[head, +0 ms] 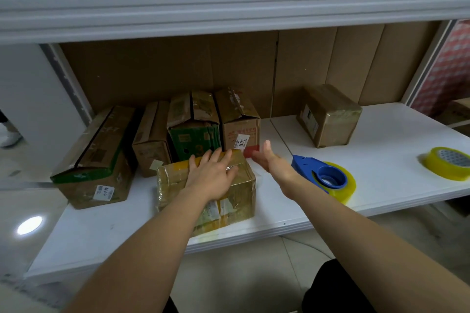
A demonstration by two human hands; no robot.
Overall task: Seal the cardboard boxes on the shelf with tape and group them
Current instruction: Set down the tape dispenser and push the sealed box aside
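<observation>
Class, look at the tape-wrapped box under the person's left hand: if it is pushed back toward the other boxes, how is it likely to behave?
The tape-wrapped box looks glossy with film, so the flat left hand may slip a little on top. It sits low and broad on the smooth white shelf, so it will probably slide rather than tip. Its weight cannot be judged.

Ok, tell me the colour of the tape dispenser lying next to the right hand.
Blue, the tape dispenser holds a yellowish clear roll; the head view shows it.
</observation>
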